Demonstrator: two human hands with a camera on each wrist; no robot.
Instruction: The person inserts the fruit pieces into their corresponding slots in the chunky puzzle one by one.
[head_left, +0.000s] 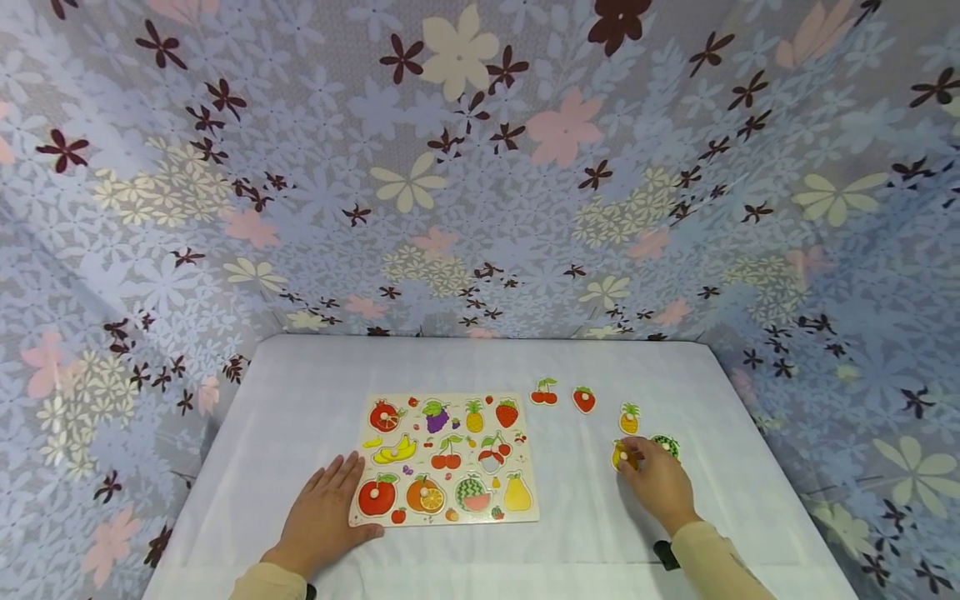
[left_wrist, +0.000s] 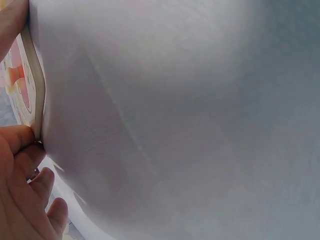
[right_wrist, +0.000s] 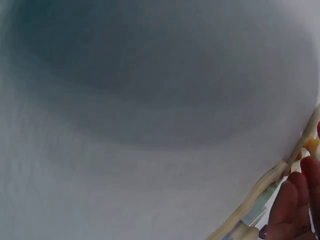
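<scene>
A wooden fruit puzzle board [head_left: 468, 443] lies on the white-covered table. My left hand [head_left: 322, 508] rests against its left edge, fingers extended and thumb at the near left corner; the left wrist view shows the board's edge [left_wrist: 36, 95] between thumb and fingers. To the right of the board, my right hand [head_left: 663, 483] pinches a yellow fruit puzzle piece [head_left: 619, 457], partly hidden by the fingers. Just beyond that hand lie a watermelon piece [head_left: 666, 447], partly covered, and a pineapple piece [head_left: 630, 418]. In the right wrist view, only some fingers [right_wrist: 295, 205] show at the corner.
Farther back on the table [head_left: 315, 375] lie a strawberry piece [head_left: 583, 399] and a cherry piece [head_left: 544, 392]. Knobs stand on the board's apple [head_left: 377, 495], orange [head_left: 425, 494] and pomegranate [head_left: 384, 416]. Flowered cloth [head_left: 480, 208] walls the back and sides.
</scene>
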